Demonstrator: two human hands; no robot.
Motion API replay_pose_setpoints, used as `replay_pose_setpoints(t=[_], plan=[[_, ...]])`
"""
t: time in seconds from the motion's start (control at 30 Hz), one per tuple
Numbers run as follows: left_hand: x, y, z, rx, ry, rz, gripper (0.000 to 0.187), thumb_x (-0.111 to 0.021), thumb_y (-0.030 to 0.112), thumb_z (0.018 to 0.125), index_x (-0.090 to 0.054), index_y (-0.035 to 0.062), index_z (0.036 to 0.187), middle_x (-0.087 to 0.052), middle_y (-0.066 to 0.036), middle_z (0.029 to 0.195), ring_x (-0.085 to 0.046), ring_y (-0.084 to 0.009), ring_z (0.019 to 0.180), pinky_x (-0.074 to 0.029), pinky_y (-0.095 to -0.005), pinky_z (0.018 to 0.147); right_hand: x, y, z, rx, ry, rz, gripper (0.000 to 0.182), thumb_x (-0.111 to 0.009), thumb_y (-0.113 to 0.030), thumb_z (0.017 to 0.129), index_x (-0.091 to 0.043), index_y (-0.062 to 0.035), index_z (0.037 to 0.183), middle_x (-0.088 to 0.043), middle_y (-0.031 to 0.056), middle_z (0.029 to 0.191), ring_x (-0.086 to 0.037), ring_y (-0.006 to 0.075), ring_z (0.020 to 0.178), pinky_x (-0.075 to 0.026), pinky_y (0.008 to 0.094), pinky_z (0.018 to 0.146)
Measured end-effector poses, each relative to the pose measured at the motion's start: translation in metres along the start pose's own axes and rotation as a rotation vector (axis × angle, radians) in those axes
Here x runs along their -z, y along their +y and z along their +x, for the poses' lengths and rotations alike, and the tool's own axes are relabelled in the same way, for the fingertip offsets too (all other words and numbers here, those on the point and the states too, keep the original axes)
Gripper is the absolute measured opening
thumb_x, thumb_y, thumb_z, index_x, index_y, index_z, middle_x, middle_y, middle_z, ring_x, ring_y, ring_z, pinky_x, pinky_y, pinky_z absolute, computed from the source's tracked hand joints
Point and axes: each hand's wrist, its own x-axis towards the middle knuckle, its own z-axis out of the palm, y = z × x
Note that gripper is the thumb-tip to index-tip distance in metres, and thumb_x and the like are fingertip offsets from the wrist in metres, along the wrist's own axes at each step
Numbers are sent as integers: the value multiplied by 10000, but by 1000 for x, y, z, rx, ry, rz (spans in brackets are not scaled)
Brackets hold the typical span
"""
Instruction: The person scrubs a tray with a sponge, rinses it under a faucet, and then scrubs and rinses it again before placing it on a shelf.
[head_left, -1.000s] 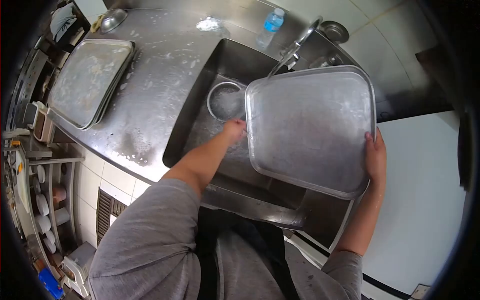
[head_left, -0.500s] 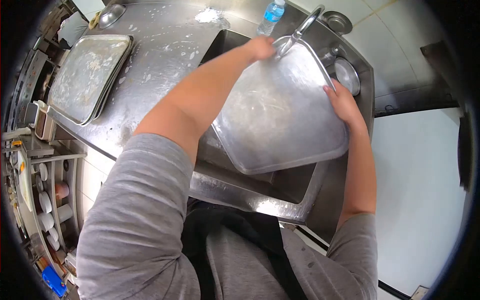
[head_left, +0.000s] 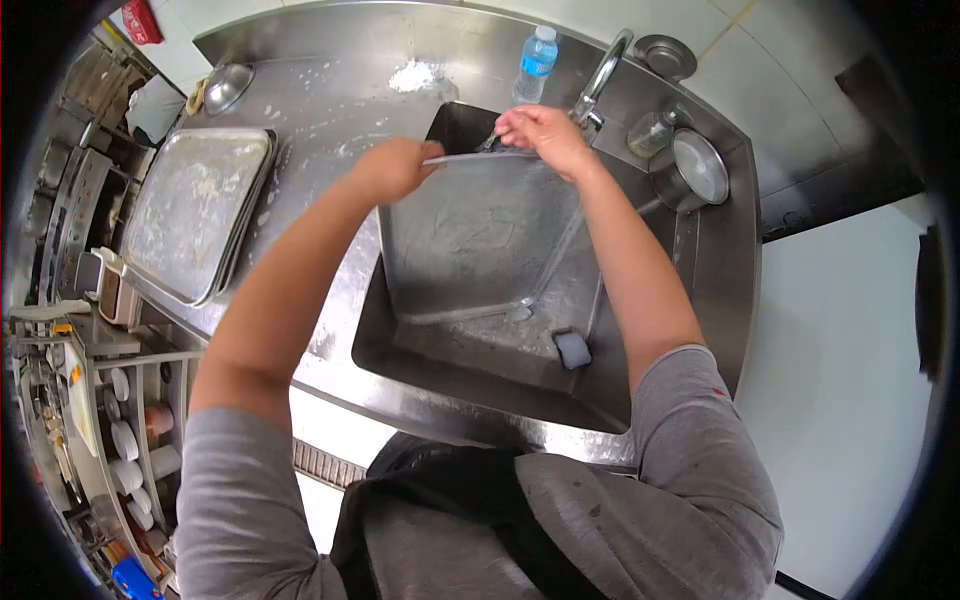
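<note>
A metal tray (head_left: 470, 235) stands tilted inside the steel sink (head_left: 460, 370), its upper edge raised. My left hand (head_left: 395, 170) is closed on the upper left corner of this tray. Close to the upper right edge, my right hand (head_left: 545, 138) has its fingers curled apart in the water below the faucet (head_left: 605, 75); nothing is held in it. A blue-grey sponge (head_left: 573, 350) lies on the sink floor, right of the tray's lower edge.
Stacked trays (head_left: 195, 210) rest on the left counter. A metal bowl (head_left: 228, 88) sits behind them. Near the faucet are a water bottle (head_left: 535, 68), a glass jar (head_left: 650, 134) and a metal pot (head_left: 700, 168). A shelf with white dishes (head_left: 125, 440) stands lower left.
The tray has moved left and down into the sink and now tilts steeply. My right hand has left its right edge for the water stream. The sponge has come into view.
</note>
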Motion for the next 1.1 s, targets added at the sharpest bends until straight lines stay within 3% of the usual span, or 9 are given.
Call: replay_pose_setpoints(t=[0.17,0.3,0.43,0.5,0.6,0.73,0.83,0.9,1.1], plan=[[4,21,-46,248,23,-81,246,-557,178,920,-629,78,1133,-659,-237,986,-614,-435,952,-488,-485,814,79,82,30,-19,690,-78,302,-630,-328,943,-696,-36,983,-650,20,791,-529,102,638,-408,285,550],[26,48,-79,337,107,-312,361,-533,63,907,-595,103,1261,-652,-242,1089,-613,-424,1031,-491,-442,877,143,206,52,-152,1146,-500,443,-672,-283,888,-601,5,1218,-697,156,923,-665,260,799,-496,388,781],[61,70,-108,443,152,-327,436,-514,7,907,-569,123,1324,-630,-237,1188,-608,-381,1121,-474,-385,937,123,153,44,-304,828,-289,544,-694,-314,869,-543,6,1282,-666,189,1086,-653,297,993,-484,409,882],[81,78,-125,430,191,-372,422,-508,4,924,-571,106,1329,-639,-214,1211,-618,-318,1147,-453,-339,964,122,133,37,-312,631,-56,590,-645,-351,920,-416,-3,1337,-611,81,982,-575,141,814,-483,357,645],[119,93,-151,505,329,-402,390,-508,8,942,-578,75,1320,-657,-155,1217,-598,-211,1155,-425,-299,987,99,112,21,-283,667,-165,637,-646,-375,915,-375,-39,1383,-592,114,1078,-547,162,860,-482,372,669],[173,101,-203,467,505,-322,369,-535,29,948,-594,73,1309,-660,-122,1224,-583,-180,1160,-413,-298,1007,24,115,-67,-253,645,156,890,-610,-449,919,-117,-39,1537,-304,235,1533,-363,359,1386,-328,425,1108],[214,89,-247,469,700,-294,348,-558,62,958,-601,59,1303,-665,-96,1212,-583,-156,1141,-410,-288,1007,-28,192,-132,-597,410,-368,881,-586,-528,913,-207,-9,1517,-362,254,1494,-375,371,1378,-358,431,1092],[246,80,-270,385,774,-351,350,-557,107,974,-583,26,1313,-652,-67,1208,-561,-118,1120,-391,-261,1011,-72,138,-172,-767,165,-23,908,-552,-616,899,-167,-110,1547,-409,173,1485,-527,332,1202,-448,443,936],[318,58,-318,155,999,-200,355,-561,148,981,-582,26,1314,-651,-57,1191,-558,-109,1098,-395,-258,994,-132,39,-160,-371,142,175,808,-536,-586,927,-205,-175,1539,-440,95,1450,-523,261,1166,-464,397,864]])
